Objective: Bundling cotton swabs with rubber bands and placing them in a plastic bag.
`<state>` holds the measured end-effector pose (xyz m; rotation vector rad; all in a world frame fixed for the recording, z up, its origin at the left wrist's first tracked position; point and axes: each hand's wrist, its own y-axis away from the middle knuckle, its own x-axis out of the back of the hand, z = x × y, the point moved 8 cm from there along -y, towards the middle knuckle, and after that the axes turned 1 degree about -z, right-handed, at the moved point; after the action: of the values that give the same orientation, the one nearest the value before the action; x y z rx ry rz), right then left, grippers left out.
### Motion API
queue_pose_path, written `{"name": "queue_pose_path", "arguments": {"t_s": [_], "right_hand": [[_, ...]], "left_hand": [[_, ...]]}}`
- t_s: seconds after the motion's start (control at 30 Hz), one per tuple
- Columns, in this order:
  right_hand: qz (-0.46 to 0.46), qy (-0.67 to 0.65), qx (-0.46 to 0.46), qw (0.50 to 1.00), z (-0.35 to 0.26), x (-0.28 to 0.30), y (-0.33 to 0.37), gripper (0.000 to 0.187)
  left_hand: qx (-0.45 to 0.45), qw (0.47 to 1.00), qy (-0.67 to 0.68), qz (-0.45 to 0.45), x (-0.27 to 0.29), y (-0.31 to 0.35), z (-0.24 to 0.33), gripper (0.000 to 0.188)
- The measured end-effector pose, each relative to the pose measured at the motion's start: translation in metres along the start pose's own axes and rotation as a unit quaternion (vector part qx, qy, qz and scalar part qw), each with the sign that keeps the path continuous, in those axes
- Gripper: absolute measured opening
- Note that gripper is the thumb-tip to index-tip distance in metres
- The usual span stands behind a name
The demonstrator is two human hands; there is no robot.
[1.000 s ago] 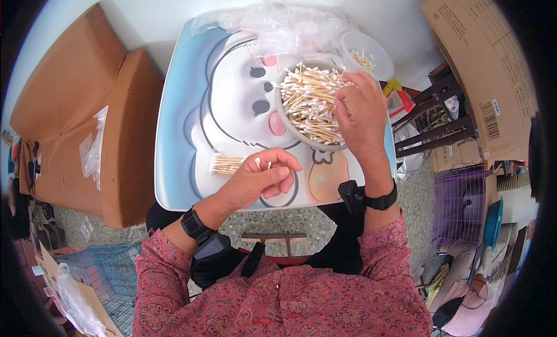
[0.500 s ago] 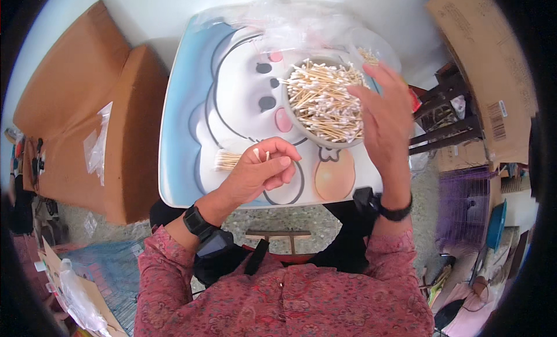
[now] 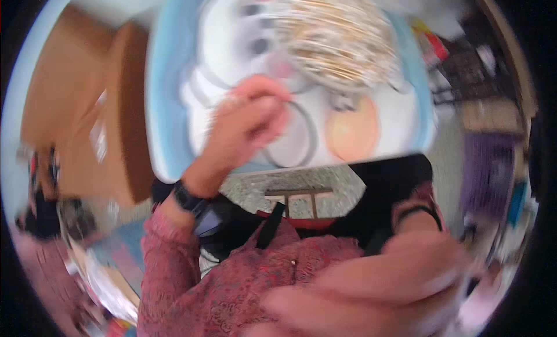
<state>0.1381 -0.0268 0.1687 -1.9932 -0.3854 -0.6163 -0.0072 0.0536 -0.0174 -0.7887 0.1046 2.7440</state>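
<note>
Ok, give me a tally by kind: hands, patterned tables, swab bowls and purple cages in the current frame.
Hands: 2 (left hand, right hand)
Patterned table: 1
Swab bowl: 1
Purple cage: 1
Total: 5
Individual swabs are too blurred to count.

It is bright, but the bare right hand (image 3: 383,285) and the heap of thin white-tipped cotton swabs (image 3: 336,38) look smeary; sides bend, corners go black
</note>
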Motion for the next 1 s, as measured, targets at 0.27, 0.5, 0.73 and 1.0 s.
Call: {"name": "queue_pose_path", "arguments": {"t_s": [0.27, 0.5, 0.73, 1.0], "right_hand": [[-0.072, -0.213, 0.005, 0.974, 0.005, -0.037, 0.004, 0.039], [-0.255, -0.125, 0.112, 0.952, -0.02, 0.038, 0.055, 0.007], [-0.105, -0.385, 0.068, 0.914, -0.014, -0.019, -0.015, 0.039], [-0.021, -0.112, -0.014, 0.993, -0.025, -0.029, -0.027, 0.033]], "left_hand": [[0.023, 1.0, -0.017, -0.012, -0.009, 0.001, -0.008, 0.021], [0.127, 0.984, 0.037, -0.121, -0.061, -0.01, -0.054, 0.016], [0.169, 0.977, 0.004, -0.127, -0.045, 0.008, -0.07, 0.015], [0.176, 0.973, 0.047, -0.143, -0.042, 0.014, -0.071, 0.015]]}}
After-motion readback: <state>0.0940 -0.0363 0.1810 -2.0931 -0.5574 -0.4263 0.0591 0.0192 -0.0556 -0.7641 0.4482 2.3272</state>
